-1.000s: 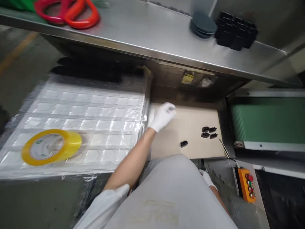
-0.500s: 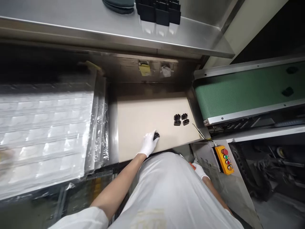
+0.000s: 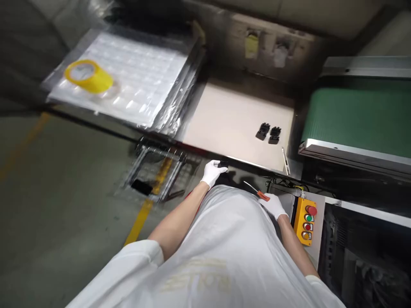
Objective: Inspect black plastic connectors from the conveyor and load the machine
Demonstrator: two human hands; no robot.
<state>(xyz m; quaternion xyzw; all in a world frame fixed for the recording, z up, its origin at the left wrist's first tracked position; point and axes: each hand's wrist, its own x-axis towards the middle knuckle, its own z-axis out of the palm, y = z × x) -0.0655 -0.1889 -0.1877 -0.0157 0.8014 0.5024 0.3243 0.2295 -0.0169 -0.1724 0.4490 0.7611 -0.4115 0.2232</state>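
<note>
My left hand (image 3: 212, 173), in a white glove, is shut on a small black moulded part (image 3: 223, 164) at the near edge of a beige board (image 3: 234, 124). My right hand (image 3: 272, 205), also gloved, grips an orange-handled screwdriver (image 3: 261, 196) whose thin shaft points up and left across my white smock. Two similar black parts (image 3: 263, 131) (image 3: 275, 135) lie on the right of the board, out of reach of both fingertips. A slim metal tweezer (image 3: 285, 161) rests at the board's near right corner.
A green conveyor belt (image 3: 359, 115) runs to the right of the board. Left of it lies a stack of clear plastic trays (image 3: 135, 72) with a yellow tape roll (image 3: 89, 76) on top. A yellow control box (image 3: 304, 220) stands by my right hand. A wire rack (image 3: 157, 173) sits on the floor below.
The view has swung down and left. My left hand has moved to the board's near edge, still holding the black part. The orange-handled screwdriver now shows in my right hand. Fewer black parts show on the board.
</note>
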